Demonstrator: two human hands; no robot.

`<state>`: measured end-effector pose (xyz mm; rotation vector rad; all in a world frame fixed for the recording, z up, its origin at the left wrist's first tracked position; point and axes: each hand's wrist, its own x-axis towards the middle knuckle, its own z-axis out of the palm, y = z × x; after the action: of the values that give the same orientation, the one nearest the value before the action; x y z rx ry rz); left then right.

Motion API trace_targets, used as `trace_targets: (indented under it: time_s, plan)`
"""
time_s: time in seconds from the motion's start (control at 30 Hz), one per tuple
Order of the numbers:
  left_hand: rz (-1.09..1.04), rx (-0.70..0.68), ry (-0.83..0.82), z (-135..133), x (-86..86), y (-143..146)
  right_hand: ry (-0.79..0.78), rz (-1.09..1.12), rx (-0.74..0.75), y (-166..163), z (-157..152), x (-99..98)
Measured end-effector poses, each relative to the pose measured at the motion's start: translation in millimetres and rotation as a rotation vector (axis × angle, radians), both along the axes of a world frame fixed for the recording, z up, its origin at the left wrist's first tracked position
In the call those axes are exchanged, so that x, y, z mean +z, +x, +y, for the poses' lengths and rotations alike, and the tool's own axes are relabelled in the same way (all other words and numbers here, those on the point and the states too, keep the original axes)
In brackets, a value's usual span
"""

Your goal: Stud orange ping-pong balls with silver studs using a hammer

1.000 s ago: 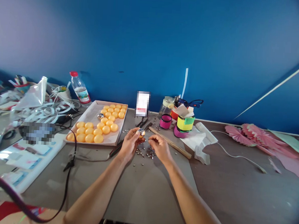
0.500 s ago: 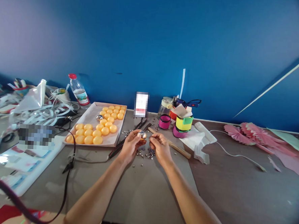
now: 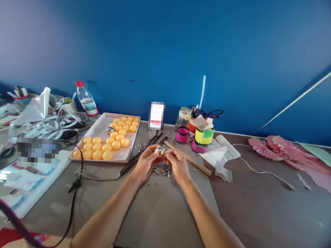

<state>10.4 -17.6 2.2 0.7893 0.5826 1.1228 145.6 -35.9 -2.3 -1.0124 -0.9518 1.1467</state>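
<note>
My left hand [image 3: 147, 159] grips a ball [image 3: 161, 150] whose top is covered in shiny silver; some orange shows at its lower side. My right hand [image 3: 177, 163] is closed in a pinch, its fingertips against the ball's right side. Whatever sits between those fingertips is too small to make out. Beneath both hands, small silver beads or studs [image 3: 166, 171] lie loose on the grey mat [image 3: 165, 217]. To the left, a shallow white tray [image 3: 124, 156] bears several orange balls [image 3: 116, 145] and one silver-covered ball [image 3: 109, 130].
A wooden stick [image 3: 196, 164] lies right of my hands, near a pink tape roll [image 3: 182, 134] and a lidded jar [image 3: 184, 117]. Behind the tray leans a bottle [image 3: 87, 101]. A dark cable [image 3: 78, 178] loops at the left; folded pink paper [image 3: 281, 148] lies far right.
The ball in my left hand has shifted slightly right. My right fingertips, apart from it before, now meet its side. The tray and its balls stay put.
</note>
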Motion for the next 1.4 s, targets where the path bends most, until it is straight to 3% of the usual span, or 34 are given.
trace_targets:
  time_s: [0.2, 0.43, 0.77, 0.9, 1.0, 1.07, 1.17, 1.3, 1.4]
  plan:
    - [0.018, 0.052, 0.008, -1, 0.8, 3, -0.011, -0.117, 0.029, -2, -3, 5.8]
    - [0.096, 0.102, 0.069, -1, -1.8, 4, -0.029, -0.089, 0.047, -2, -2, 1.8]
    - [0.364, 0.217, 0.211, -2, -2.2, 3, -0.045, -0.114, 0.028, -1, 0, -7.4]
    - [0.278, 0.199, 0.176, -5, -0.5, 7, -0.077, -0.041, -0.032, -5, 2, -7.0]
    - [0.145, 0.126, 0.11, -5, -0.6, 8, -0.054, -0.021, 0.02, 0, 3, -2.8]
    - [0.092, 0.102, 0.063, -2, -0.7, 5, -0.006, -0.171, 0.044, 8, 3, 0.2]
    - [0.051, 0.125, 0.02, 3, 0.1, -2, 0.082, -0.654, 0.038, 19, 2, 2.2]
    - [0.011, 0.157, -0.007, 7, 1.7, -6, 0.064, -1.242, 0.168, 18, -4, 0.9]
    - [0.01, 0.155, -0.014, 7, 2.3, -5, 0.058, -1.45, 0.213, 7, -8, 0.1]
